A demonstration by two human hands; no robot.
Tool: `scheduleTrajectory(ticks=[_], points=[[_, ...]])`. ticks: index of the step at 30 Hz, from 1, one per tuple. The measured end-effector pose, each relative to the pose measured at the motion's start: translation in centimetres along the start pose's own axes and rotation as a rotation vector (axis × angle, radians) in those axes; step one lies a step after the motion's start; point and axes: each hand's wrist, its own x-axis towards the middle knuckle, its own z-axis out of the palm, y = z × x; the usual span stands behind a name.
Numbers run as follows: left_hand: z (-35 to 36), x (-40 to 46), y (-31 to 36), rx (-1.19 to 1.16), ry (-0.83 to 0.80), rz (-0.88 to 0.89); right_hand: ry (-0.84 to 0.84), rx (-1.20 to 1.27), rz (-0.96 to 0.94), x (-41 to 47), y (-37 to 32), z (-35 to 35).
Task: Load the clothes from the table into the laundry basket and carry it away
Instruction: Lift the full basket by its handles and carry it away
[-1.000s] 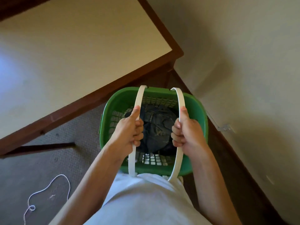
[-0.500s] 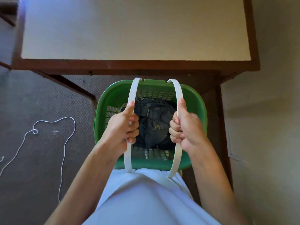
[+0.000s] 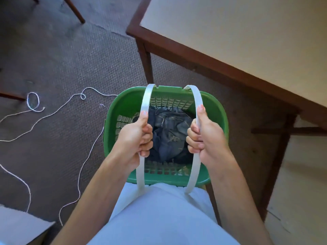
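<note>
A green laundry basket (image 3: 122,105) with two white hoop handles hangs in front of my body, above the carpet. Dark denim clothes (image 3: 170,131) lie bunched inside it. My left hand (image 3: 136,137) is closed around the left white handle (image 3: 146,98), thumb laid along it. My right hand (image 3: 205,137) grips the right white handle (image 3: 195,96) the same way. The table (image 3: 238,34), beige top with a dark wood frame, fills the upper right and has nothing on the part I see.
A table leg (image 3: 146,66) stands just beyond the basket. White cord (image 3: 58,110) loops over the grey carpet on the left. Chair or table legs (image 3: 76,11) show at the top left, and a pale cardboard flap (image 3: 23,225) at the bottom left.
My view has swung to the left: the table has slid from straight ahead to the upper right, and more carpet and cord show on the left. Both hands keep the same grip on the handles.
</note>
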Motion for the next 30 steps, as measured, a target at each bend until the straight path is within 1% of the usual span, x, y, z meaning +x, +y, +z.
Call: scheduleTrajectory(ticks=[3, 6, 12, 17, 22, 25, 27, 30], points=[[-4.5, -0.4, 2.0, -0.1, 0.0, 0.018, -0.025, -0.095, -0.019, 0.6, -0.1, 5.2], [-9.0, -1.1, 4.6, -0.242, -0.005, 0.049, -0.109, -0.172, -0.034, 1.0, -1.0, 10.6], [-16.6, -3.0, 9.4, -0.433, 0.074, 0.142, -0.27, -0.315, -0.069, 2.1, -3.8, 21.0], [-21.2, -2.6, 14.4, -0.482, 0.152, 0.21, -0.338, -0.363, -0.094, 4.7, -6.6, 28.3], [-25.2, -0.1, 21.1, -0.471, 0.207, 0.24, -0.375, -0.382, -0.096, 8.7, -9.9, 35.5], [-28.0, 1.3, 25.6, -0.488, 0.265, 0.226, -0.38, -0.403, -0.088, 10.9, -12.4, 40.8], [-30.0, 1.8, 28.4, -0.509, 0.262, 0.234, -0.416, -0.422, -0.092, 11.9, -13.9, 44.2], [-32.9, 2.1, 32.2, -0.544, 0.251, 0.226, -0.414, -0.448, -0.083, 12.8, -16.3, 48.7]])
